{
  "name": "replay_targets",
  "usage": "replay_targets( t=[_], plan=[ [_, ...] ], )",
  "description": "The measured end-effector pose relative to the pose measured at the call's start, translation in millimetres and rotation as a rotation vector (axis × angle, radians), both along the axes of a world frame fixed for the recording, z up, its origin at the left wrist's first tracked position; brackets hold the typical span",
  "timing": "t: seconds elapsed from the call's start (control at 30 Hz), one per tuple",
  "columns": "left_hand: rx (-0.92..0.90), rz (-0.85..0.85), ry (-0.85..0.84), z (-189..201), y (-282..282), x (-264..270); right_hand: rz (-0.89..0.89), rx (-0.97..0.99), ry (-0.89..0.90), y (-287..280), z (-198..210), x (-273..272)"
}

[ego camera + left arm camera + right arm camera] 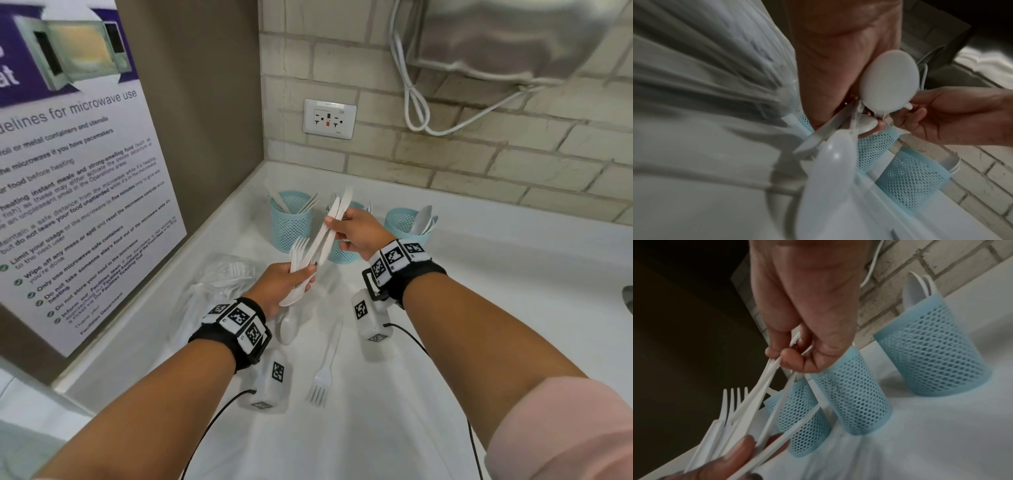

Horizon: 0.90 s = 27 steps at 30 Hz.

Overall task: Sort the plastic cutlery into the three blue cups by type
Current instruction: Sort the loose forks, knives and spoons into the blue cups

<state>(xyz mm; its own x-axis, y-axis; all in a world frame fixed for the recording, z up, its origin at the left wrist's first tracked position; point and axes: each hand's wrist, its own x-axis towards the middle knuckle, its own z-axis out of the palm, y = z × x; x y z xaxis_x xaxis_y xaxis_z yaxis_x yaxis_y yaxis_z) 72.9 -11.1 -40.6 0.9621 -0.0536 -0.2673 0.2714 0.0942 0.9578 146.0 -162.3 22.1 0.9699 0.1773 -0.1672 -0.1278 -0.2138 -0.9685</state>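
Observation:
Three blue mesh cups stand in a row on the white counter: the left cup has knives and forks in it, the middle cup is partly hidden by my right hand, and the right cup holds spoons. My left hand grips a mixed bunch of white cutlery, with fork tines pointing up and a spoon bowl below. My right hand pinches two or three white knives that still reach down into the bunch. The pinch on the knives is plain in the right wrist view.
A loose white fork and a spoon lie on the counter near me. A crumpled clear plastic bag sits at the left by the wall poster. Behind the cups are a brick wall, an outlet and hanging cables.

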Motion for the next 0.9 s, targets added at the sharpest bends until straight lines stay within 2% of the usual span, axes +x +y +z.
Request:
replay_targets(
  t=[0.1, 0.2, 0.3, 0.47, 0.6, 0.77, 0.9],
  plan=[
    [-0.018, 0.022, -0.014, 9, 3, 0, 0.091, -0.067, -0.038, 7, 14, 7],
    [-0.040, 0.067, -0.041, 15, 7, 4, 0.063, -0.125, -0.108, 17, 29, 18],
    [-0.069, 0.103, -0.040, 17, 12, 9, -0.040, -0.027, -0.194, 25, 45, 32],
    [-0.081, 0.210, -0.022, 16, 16, 14, -0.343, 0.105, -0.337, 39, 66, 54],
    [-0.109, 0.323, 0.004, 12, 18, 21, -0.415, -0.034, -0.416, 54, 56, 64],
    [-0.146, 0.381, 0.020, 13, 19, 23, -0.272, -0.324, -0.439, 68, 35, 67],
    [-0.133, 0.392, 0.037, 12, 21, 24, -0.162, -0.473, -0.388, 75, 19, 75]
  ],
)
